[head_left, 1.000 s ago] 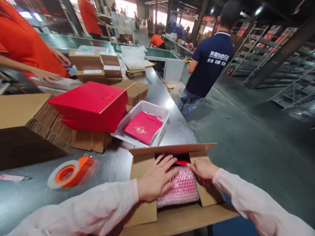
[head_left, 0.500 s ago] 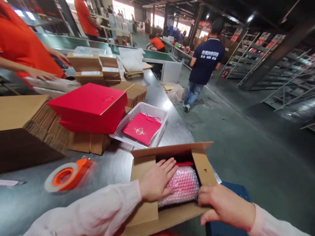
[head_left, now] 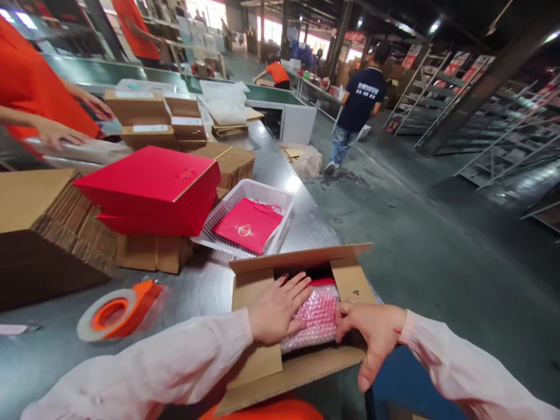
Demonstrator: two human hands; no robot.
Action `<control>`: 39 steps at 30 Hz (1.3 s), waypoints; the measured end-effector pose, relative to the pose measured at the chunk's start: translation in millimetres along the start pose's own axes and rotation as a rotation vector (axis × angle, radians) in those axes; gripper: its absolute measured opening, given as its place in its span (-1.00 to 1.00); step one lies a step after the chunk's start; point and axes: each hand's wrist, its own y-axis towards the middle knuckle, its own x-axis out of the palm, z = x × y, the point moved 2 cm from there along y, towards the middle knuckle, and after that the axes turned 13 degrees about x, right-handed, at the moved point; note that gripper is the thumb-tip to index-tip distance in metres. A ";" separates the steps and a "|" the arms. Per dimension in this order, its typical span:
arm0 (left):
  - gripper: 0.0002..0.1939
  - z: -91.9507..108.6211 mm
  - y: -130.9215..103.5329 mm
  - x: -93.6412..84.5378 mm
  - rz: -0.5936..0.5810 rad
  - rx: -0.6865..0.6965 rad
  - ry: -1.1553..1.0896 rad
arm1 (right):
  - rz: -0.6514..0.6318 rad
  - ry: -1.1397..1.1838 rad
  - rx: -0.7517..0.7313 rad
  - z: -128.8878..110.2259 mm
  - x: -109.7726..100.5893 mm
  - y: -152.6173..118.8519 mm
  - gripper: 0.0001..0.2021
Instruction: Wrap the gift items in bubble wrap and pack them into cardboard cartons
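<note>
An open cardboard box (head_left: 258,368) stands at the table's near edge with its flaps up. In it lies a bubble-wrapped package (head_left: 321,312), pink-red under the wrap, with a strip of something red behind it. My left hand (head_left: 277,309) rests on the package's left part, palm down with fingers stretched out. Over the box's right side reaches my right hand (head_left: 371,326); its fingers bend down at the package's right end, while the thumb is spread apart toward the front. Its fingertips are partly hidden.
Left of the box lies an orange tape dispenser (head_left: 120,309). Behind are a white basket (head_left: 286,204) with a red paper bag (head_left: 249,224), a large red box (head_left: 151,181) and stacked flat cartons (head_left: 39,233). A co-worker in orange (head_left: 39,87) handles a wrapped item at far left.
My right hand has moved from the box's right edge inward to the package's end, its thumb now spread. My left hand stays on the package. The person in dark blue has walked farther away.
</note>
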 end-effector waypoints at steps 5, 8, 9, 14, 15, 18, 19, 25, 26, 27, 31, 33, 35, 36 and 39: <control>-0.28 6.0 -0.6 1.7 0.028 0.006 -0.005 | -0.044 0.091 -0.033 -0.3 -0.2 -10.1 -0.15; -0.26 10.6 -12.2 -16.8 0.139 0.004 -0.008 | 0.118 0.110 0.056 -3.0 -11.2 -6.0 -0.46; -0.24 11.1 -19.3 -28.3 0.173 -0.004 -0.009 | 0.228 0.059 0.134 -4.5 -14.6 -3.1 -0.55; -0.47 6.5 -58.4 -93.8 -0.167 -0.163 0.042 | 0.477 -0.363 0.389 -14.2 -16.1 -1.6 -0.77; -0.59 6.6 -61.2 -102.3 -0.315 -0.201 0.076 | 0.509 -0.413 0.422 -13.5 -16.5 -6.6 -0.72; -0.80 15.1 -44.8 -111.8 -0.482 -0.269 0.132 | 0.607 -0.477 0.542 -2.2 -22.0 -27.1 -0.57; -0.76 20.3 -32.2 -108.5 -0.446 -0.265 0.108 | 0.626 -0.470 0.569 3.8 -24.5 -33.0 -0.57; -0.17 42.9 29.3 -51.1 -0.363 -0.109 0.170 | 0.803 -0.377 0.413 33.3 -26.9 -40.6 -0.62; -0.13 42.5 31.2 -44.0 -0.360 -0.106 0.228 | 0.842 -0.369 0.369 35.9 -24.7 -39.6 -0.62; -0.10 41.3 31.5 -38.9 -0.353 -0.115 0.270 | 0.877 -0.356 0.331 37.9 -22.1 -38.5 -0.62; 0.08 34.9 27.2 -30.6 -0.346 -0.244 0.295 | 1.023 -0.269 0.381 42.4 -13.0 -33.8 -0.58; 0.20 33.3 26.5 -26.3 -0.357 -0.285 0.285 | 1.021 -0.209 0.512 44.0 -9.7 -29.5 -0.50; 0.24 30.7 27.6 -21.6 -0.336 -0.289 0.277 | 0.923 -0.172 0.581 44.4 -6.9 -23.4 -0.49; 0.22 28.0 28.3 -20.4 -0.315 -0.295 0.263 | 0.870 -0.170 0.584 44.1 -6.0 -20.3 -0.52; 0.08 14.0 29.7 -25.9 -0.239 -0.315 0.159 | 0.805 -0.200 0.572 42.1 -6.3 -14.6 -0.55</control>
